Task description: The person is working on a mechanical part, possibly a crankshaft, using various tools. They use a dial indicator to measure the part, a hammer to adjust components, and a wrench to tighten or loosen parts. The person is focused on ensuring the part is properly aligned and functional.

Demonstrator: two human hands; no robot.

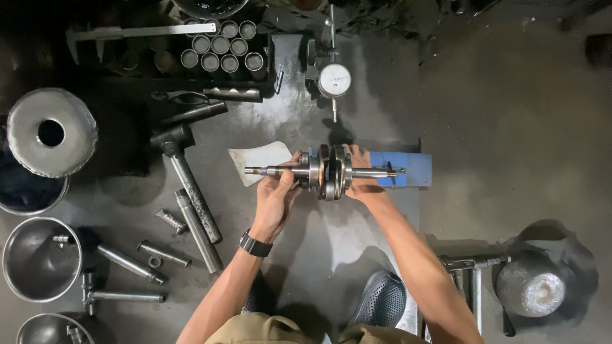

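A steel crankshaft (326, 172) with two round webs and a shaft out each side lies crosswise over a grey metal slab (357, 95). My left hand (275, 197), with a black watch on the wrist, grips its left shaft beside the webs. My right hand (361, 178) holds the right web and shaft. The right shaft end points at a blue stand (411, 169). A white wedge-shaped piece (258, 159) lies under the left shaft end.
A dial gauge on a stand (334, 79) is behind the crankshaft. A hammer (185, 175), steel bars and pins (197, 229) lie left. A rack of sockets (220, 51) and a caliper (140, 33) are at the back, metal bowls (38, 258) at the left, my shoe (379, 299) below.
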